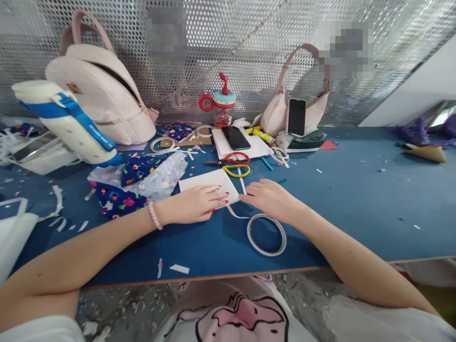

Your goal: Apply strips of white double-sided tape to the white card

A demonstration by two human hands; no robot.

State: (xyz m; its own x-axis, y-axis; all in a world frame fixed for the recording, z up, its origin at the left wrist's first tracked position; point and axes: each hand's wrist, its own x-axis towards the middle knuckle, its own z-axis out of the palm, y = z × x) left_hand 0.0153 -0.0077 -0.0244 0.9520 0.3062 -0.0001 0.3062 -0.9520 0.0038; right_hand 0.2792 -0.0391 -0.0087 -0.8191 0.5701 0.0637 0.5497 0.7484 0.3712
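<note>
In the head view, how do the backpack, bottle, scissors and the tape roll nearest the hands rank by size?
1. Backpack
2. Bottle
3. Scissors and tape roll: too alike to rank; the tape roll lies nearer the camera.

White card point(199, 179): nearer than the scissors point(223, 164), partly hidden under the left hand point(203, 202).
Right hand point(269, 198): right of the scissors and nearer, fingertips curled, hold unclear.
Green stick point(282, 181): right of the scissors, partly behind that hand.
Flask strap point(83, 121): far left of the scissors, lettering too small to read.
Purple shape point(449, 126): far right of the scissors, cut off.
Wall patches point(166, 34): beyond the scissors, blurred.
</note>
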